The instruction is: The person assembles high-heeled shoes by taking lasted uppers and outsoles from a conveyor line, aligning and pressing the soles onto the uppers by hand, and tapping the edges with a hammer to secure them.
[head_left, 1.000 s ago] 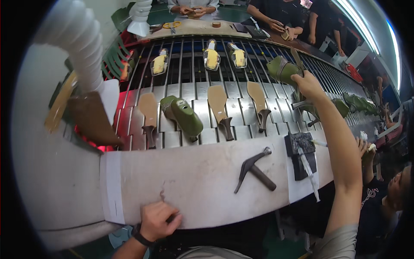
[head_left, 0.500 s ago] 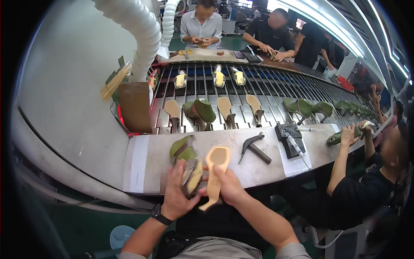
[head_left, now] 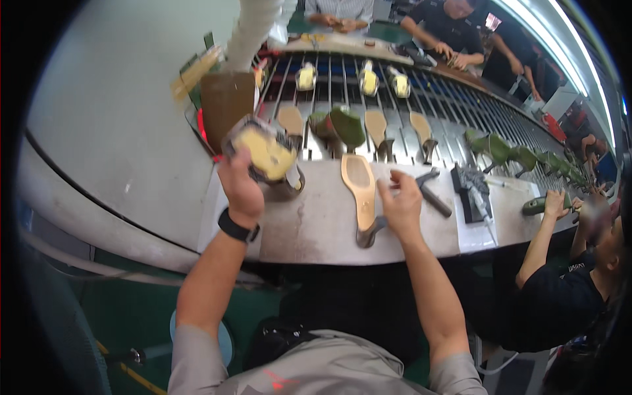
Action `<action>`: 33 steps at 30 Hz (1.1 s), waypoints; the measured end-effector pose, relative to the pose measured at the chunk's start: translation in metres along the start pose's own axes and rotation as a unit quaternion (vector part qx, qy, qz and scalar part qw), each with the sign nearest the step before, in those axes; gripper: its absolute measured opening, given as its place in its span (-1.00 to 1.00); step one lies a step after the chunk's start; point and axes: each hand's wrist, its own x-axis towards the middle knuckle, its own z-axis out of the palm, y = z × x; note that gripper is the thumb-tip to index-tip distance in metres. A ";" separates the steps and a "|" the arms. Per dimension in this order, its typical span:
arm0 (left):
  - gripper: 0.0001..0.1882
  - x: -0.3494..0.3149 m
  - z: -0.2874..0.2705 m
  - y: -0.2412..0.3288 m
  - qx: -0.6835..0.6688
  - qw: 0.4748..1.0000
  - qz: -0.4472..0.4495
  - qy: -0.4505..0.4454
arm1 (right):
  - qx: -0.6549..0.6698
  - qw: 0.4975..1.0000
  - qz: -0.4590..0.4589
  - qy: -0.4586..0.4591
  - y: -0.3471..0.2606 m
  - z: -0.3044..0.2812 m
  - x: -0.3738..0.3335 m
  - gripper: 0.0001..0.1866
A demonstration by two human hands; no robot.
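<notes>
My left hand (head_left: 240,187) holds up a shoe upper (head_left: 263,155), its pale yellow underside facing me and its edges greyish and wrinkled. A dark curved part of it hangs low beside the bench top. My right hand (head_left: 403,201) is empty, fingers apart and slightly bent. Just left of those fingers a tan shoe sole (head_left: 359,184) with a grey-brown heel (head_left: 370,232) lies on the bench. A hammer (head_left: 434,194) with a dark handle rests right of my right hand.
Behind the bench (head_left: 296,230), a slatted conveyor carries tan soles (head_left: 376,125), a green shoe (head_left: 342,126) and yellow-bottomed uppers (head_left: 370,80). A black block (head_left: 469,194) with a white syringe-like tube stands right. A co-worker (head_left: 559,276) handles a green shoe there; others work across the conveyor.
The tan sole has left my right hand and now lies on the bench. My left hand has carried the shoe upper up and to the left. The whole view has shifted.
</notes>
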 end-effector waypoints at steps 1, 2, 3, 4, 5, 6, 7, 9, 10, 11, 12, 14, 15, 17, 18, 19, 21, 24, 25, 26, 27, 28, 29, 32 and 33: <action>-0.57 0.011 -0.003 0.004 -0.045 0.999 -0.011 0.008 | 0.098 0.991 0.087 -0.023 -0.017 -0.006 -0.001 -0.58; -0.52 0.018 0.012 0.011 -0.099 0.994 -0.053 0.017 | 0.240 0.961 0.134 -0.038 -0.012 -0.009 -0.002 -0.56; -0.47 0.021 0.022 0.020 -0.145 0.984 -0.094 0.033 | 0.341 0.926 0.143 -0.071 -0.029 -0.009 -0.004 -0.46; -0.43 0.024 0.028 0.020 -0.171 0.977 -0.125 0.017 | 0.417 0.887 0.167 -0.111 -0.045 -0.010 -0.006 -0.39; -0.39 0.025 0.032 0.021 -0.194 0.969 -0.152 0.002 | 0.493 0.837 0.187 -0.147 -0.053 -0.006 -0.011 -0.32; -0.39 0.026 0.039 0.020 -0.196 0.966 -0.167 0.005 | 0.507 0.816 0.190 -0.202 -0.044 0.000 -0.018 -0.29; -0.37 0.027 0.041 0.020 -0.181 0.968 -0.168 -0.037 | 0.524 0.788 0.190 -0.261 -0.043 0.008 -0.023 -0.25; -0.34 0.028 0.042 0.018 -0.164 0.968 -0.176 -0.074 | 0.432 0.877 0.123 -0.173 -0.042 0.014 -0.043 -0.36; -0.34 0.028 0.043 0.017 -0.153 0.971 -0.163 -0.085 | 0.470 0.848 0.159 -0.185 -0.037 0.013 -0.046 -0.39; -0.34 0.028 0.042 0.016 -0.142 0.974 -0.149 -0.097 | 0.505 0.818 0.194 -0.196 -0.032 0.010 -0.045 -0.41; -0.33 0.028 0.041 0.017 -0.148 0.971 -0.167 -0.088 | 0.492 0.817 0.208 -0.218 -0.032 0.009 -0.046 -0.45; -0.33 0.023 0.048 0.032 -0.183 0.964 -0.189 -0.049 | 0.457 0.830 0.227 -0.225 -0.038 0.011 -0.044 -0.47; -0.32 0.021 0.051 0.039 -0.219 0.954 -0.204 -0.012 | 0.421 0.845 0.239 -0.230 -0.041 0.013 -0.042 -0.48; -0.33 0.018 0.051 0.039 -0.231 0.949 -0.213 -0.027 | 0.392 0.847 0.254 -0.251 -0.039 0.009 -0.039 -0.56; -0.34 0.012 0.050 0.031 -0.227 0.945 -0.231 -0.049 | 0.361 0.850 0.268 -0.275 -0.041 0.008 -0.039 -0.64; -0.35 0.010 0.054 0.028 -0.225 0.939 -0.249 -0.074 | 0.365 0.850 0.262 -0.274 -0.045 0.008 -0.042 -0.64; -0.36 0.010 0.055 0.033 -0.252 0.930 -0.253 -0.088 | 0.261 0.957 0.098 -0.083 -0.054 0.009 -0.061 -0.79; -0.37 0.011 0.053 0.041 -0.227 0.934 -0.251 -0.115 | 0.103 0.987 -0.004 -0.127 -0.047 -0.013 -0.078 -0.76; -0.37 0.010 0.052 0.044 -0.222 0.937 -0.245 -0.114 | -0.014 0.990 -0.068 -0.119 -0.045 -0.019 -0.084 -0.77; -0.37 0.009 0.051 0.047 -0.218 0.938 -0.242 -0.117 | 0.092 0.988 0.006 -0.127 -0.043 -0.027 -0.092 -0.81; -0.37 0.008 0.050 0.049 -0.216 0.939 -0.241 -0.121 | 0.161 0.979 0.084 -0.095 -0.041 -0.037 -0.104 -0.86; -0.38 0.006 0.046 0.050 -0.209 0.943 -0.229 -0.122 | 0.236 0.964 0.099 -0.076 -0.044 -0.054 -0.115 -0.88; -0.38 0.005 0.044 0.051 -0.208 0.944 -0.226 -0.121 | 0.309 0.932 0.176 -0.072 -0.048 -0.075 -0.130 -0.91; -0.35 0.001 0.048 0.061 -0.254 0.928 -0.258 -0.091 | 0.448 0.863 0.215 -0.089 -0.036 -0.124 -0.177 -0.81; -0.35 -0.001 0.053 0.062 -0.257 0.927 -0.256 -0.093 | 0.566 0.773 0.281 -0.048 -0.057 -0.126 -0.183 -0.68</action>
